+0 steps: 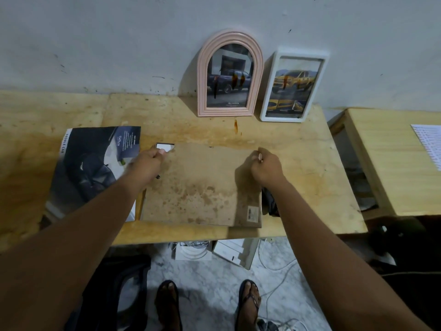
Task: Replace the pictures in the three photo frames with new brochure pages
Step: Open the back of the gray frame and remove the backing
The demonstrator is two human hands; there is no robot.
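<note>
The big photo frame lies face down in the middle of the wooden table [298, 163]. Its brown back board [202, 187] faces up and has dark spots on it. A white bit of the frame corner [164, 147] peeks out at the far left.

Both arms reach straight out over the table. The left hand [149, 163] is at the far left corner of the back board. Its fingers are curled and it pinches that corner. The right hand [266, 166] is at the far right corner. Its fingers are bunched tight and they pinch the edge there.

A small sticker [253, 212] sits on the near right corner of the board. Its words are too small to read.

A brochure [90, 163] lies flat on the table just to the left, partly under the left arm. It shows a dark car. Down its side it says "DOUBLE CA", and then the arm hides the rest.

Two more frames lean on the wall at the back. The pink frame [202, 87] has a round top and holds a picture of a blue truck with the word "TOYOTA" at the bottom. Just beside it on the right, the white frame [300, 54] holds a page with yellow trucks.

Below the table edge are two feet in sandals [249, 299] on a pale floor with white cables.
</note>
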